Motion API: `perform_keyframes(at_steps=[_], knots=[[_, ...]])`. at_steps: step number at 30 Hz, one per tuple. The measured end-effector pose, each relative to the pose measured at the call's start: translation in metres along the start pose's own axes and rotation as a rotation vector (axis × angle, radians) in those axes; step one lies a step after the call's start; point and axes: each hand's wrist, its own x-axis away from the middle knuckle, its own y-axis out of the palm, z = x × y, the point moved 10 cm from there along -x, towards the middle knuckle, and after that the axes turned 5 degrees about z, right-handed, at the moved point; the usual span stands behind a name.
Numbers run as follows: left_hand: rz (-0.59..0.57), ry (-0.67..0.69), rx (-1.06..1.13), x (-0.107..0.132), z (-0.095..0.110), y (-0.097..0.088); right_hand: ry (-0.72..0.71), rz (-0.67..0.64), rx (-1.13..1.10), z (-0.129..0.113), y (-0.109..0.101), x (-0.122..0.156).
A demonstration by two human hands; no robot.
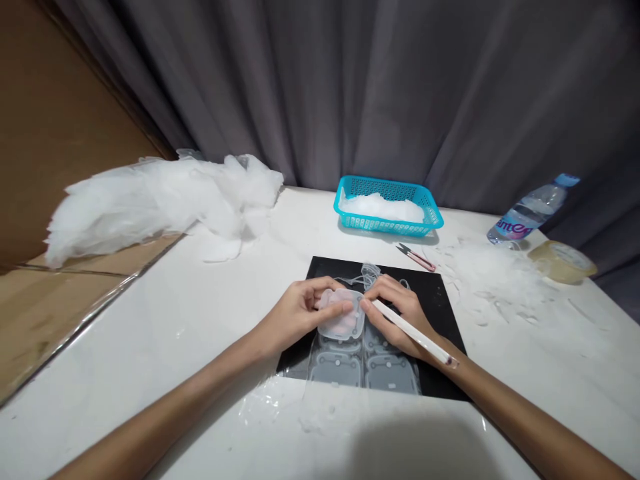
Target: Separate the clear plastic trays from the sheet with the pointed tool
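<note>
My left hand (311, 308) is closed on a translucent, rounded-square piece (345, 321), thumb on top, with my fingers showing pink through it. My right hand (400, 310) grips a slim white pen-shaped tool (415, 335). Its front end is at the piece's right edge, between my fingertips; whether it touches is hard to tell. Both hands are over a black board (440, 333). Under them on the board lies a clear sheet with several grey rounded-square shapes (336, 368). A bundle of clear tubing or cord (371, 273) lies just beyond my hands.
Behind the board stands a blue basket (387, 229) with white sheets (383, 208). Small thread snips (416, 257) lie in front of it. White scraps (500, 270), a tilted-looking water bottle (533, 210) and a tape roll (563, 261) are at right. A white sheet pile (165, 197) is at left, beside cardboard (75, 303).
</note>
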Motion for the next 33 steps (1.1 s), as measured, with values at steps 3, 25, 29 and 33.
perform_keyframes(at_steps=[3,25,29,33], knots=[[0.007,0.009,-0.01,0.0,0.001,-0.001,0.005,0.01,0.006,0.0,-0.001,0.0],[-0.057,-0.14,0.322,-0.004,-0.015,0.006,0.076,0.048,-0.009,0.004,-0.004,-0.001],[-0.058,-0.129,0.318,-0.005,-0.014,0.006,0.095,0.059,-0.01,0.004,-0.006,-0.002],[-0.051,-0.113,0.299,-0.002,-0.007,0.008,0.115,0.067,-0.018,0.007,-0.007,-0.001]])
